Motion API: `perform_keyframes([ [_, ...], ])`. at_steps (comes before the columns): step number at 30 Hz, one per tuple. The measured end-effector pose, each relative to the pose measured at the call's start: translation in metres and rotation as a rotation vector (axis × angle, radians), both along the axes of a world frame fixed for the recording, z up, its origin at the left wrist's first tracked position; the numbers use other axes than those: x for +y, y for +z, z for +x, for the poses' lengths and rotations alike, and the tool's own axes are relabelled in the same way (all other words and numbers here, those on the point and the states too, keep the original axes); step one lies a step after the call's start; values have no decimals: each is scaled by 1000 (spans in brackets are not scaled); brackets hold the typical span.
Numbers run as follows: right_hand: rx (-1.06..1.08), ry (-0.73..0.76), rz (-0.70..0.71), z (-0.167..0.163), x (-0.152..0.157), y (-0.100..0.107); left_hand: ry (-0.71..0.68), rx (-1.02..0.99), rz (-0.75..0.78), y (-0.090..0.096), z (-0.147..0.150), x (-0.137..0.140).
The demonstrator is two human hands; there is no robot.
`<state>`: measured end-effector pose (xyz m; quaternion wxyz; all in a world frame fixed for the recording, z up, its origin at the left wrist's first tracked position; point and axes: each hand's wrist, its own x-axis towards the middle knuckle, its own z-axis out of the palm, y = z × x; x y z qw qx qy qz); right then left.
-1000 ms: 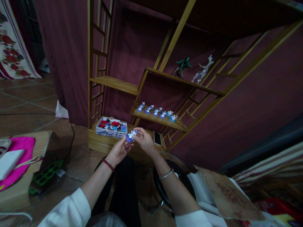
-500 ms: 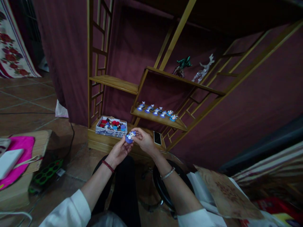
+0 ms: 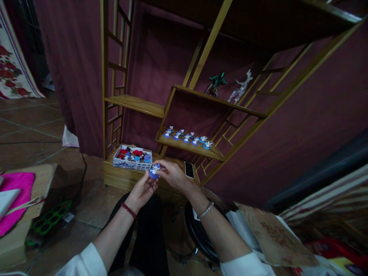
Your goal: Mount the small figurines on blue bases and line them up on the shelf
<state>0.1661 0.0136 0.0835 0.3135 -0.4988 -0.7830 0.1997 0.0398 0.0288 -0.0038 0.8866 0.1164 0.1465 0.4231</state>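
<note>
Lower and slightly further left in view than half a second ago, the bare left hand (image 3: 141, 191), the small white figurine with purple top and round purple base (image 3: 154, 171) and the bare right hand (image 3: 174, 174) have shifted along with the whole scene. Leftmost, an open, patterned cardboard box (image 3: 130, 164) with red, blue and dark pieces inside rests on the low wooden ledge (image 3: 119, 177). Just beside its near right corner in view, the left grip pinches the figurine's base between thumb and fingers. Thumb and fingers of the right grip pinch its right side. Behind, small figurines on purple, blue and dark bases (image 3: 186, 138) stand upright on a wooden shelf (image 3: 212, 153). Further right, a black-screened phone with a white border (image 3: 189, 170) lies on the ledge.
</note>
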Motion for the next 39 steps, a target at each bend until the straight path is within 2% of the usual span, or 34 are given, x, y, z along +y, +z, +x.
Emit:
perform_keyframes([
  [10, -88, 21, 127, 4, -2, -6, 11, -48, 5, -1, 2, -6],
  [27, -124, -91, 85, 0, -6, -10, 84, 45, 52, -1, 2, -8],
  [39, -35, -218, 94, 4, -7, -21, 132, 22, 131, 3, 8, -11],
])
